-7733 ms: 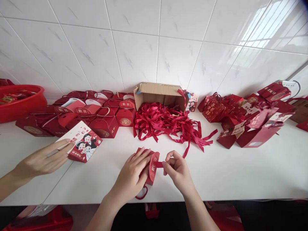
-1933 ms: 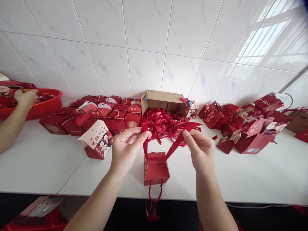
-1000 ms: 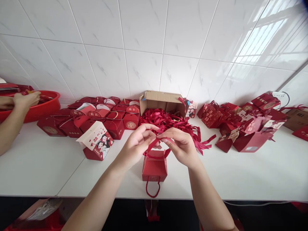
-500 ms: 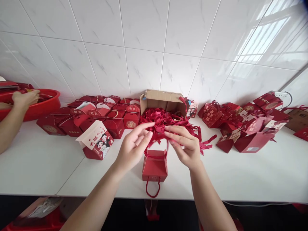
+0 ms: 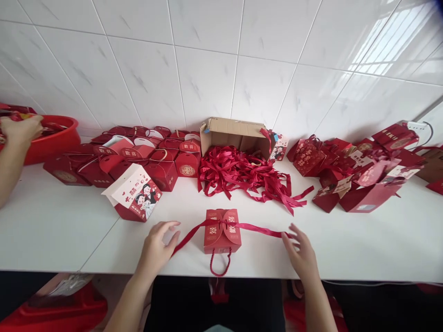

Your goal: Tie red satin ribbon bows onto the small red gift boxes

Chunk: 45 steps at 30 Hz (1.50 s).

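Note:
A small red gift box (image 5: 221,240) with gold lettering stands on the white table in front of me, its curved top flaps folded together. A red ribbon (image 5: 258,228) crosses its top through the slots and stretches out to both sides. At its left end is my left hand (image 5: 155,249), thumb and index finger apart, the ribbon running in under the thumb. My right hand (image 5: 302,253) has the other end at its thumb and fingers. A twisted cord handle (image 5: 220,263) hangs from the box's near side.
Behind the box, loose red ribbons (image 5: 242,173) spill from a cardboard carton (image 5: 238,127). Rows of red boxes (image 5: 162,173) and a box with a cartoon couple (image 5: 134,196) stand left; more boxes (image 5: 367,184) are piled right. Another person's hand (image 5: 24,129) is at a red basin (image 5: 58,138).
My hands have moved apart and down, drawing the ribbon out to both sides. The box's top flaps, upright and apart before, are now folded together under the ribbon.

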Tool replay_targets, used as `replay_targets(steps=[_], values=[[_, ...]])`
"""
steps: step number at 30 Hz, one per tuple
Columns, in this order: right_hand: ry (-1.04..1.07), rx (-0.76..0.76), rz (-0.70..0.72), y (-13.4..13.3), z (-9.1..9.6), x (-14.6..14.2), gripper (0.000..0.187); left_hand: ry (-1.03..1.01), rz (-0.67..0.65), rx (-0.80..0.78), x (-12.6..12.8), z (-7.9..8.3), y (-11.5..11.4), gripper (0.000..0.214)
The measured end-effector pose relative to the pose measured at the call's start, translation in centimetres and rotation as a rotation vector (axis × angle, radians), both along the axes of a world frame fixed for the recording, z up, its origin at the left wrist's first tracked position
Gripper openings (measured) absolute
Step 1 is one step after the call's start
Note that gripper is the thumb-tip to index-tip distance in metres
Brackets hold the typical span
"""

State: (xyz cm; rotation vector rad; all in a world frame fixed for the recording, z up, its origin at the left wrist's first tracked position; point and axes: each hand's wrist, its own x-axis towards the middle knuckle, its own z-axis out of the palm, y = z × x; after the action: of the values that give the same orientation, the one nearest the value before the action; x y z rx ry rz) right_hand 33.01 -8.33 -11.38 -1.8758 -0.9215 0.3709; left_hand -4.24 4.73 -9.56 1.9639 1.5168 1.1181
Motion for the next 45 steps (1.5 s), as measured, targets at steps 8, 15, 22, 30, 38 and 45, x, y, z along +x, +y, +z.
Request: replay_targets(steps=[8, 15, 22, 30, 38, 45], values=[[-0.223, 0.261, 0.665, 4.4, 6.3, -6.0, 0.065, -0.33, -0.235, -0.148, 6.7, 3.5, -1.4, 0.023], [-0.233, 0.244, 0.95, 8.0, 6.8, -9.7, 0.056, -0.316, -0.304, -0.113, 9.4, 3.8, -1.5, 0.025], [-0.189, 0.25, 0.931, 7.8, 6.7, -9.9, 0.055, -0.303, -0.27, -0.112, 9.3, 3.4, -1.7, 0.03], [0.112, 0.082, 0.651, 6.5, 5.1, -8.3, 0.048, -0.237, -0.206, -0.489, 8.0, 3.4, -1.1, 0.036], [0.349, -0.106, 0.844, 6.7, 5.5, -6.9, 0.047, -0.435, -0.288, -0.675, 8.6, 4.4, -1.4, 0.04], [0.498, -0.051, 0.828, 6.3, 5.3, -7.6, 0.041, -0.56, -0.209, -0.659, 9.3, 4.5, -2.0, 0.032]])
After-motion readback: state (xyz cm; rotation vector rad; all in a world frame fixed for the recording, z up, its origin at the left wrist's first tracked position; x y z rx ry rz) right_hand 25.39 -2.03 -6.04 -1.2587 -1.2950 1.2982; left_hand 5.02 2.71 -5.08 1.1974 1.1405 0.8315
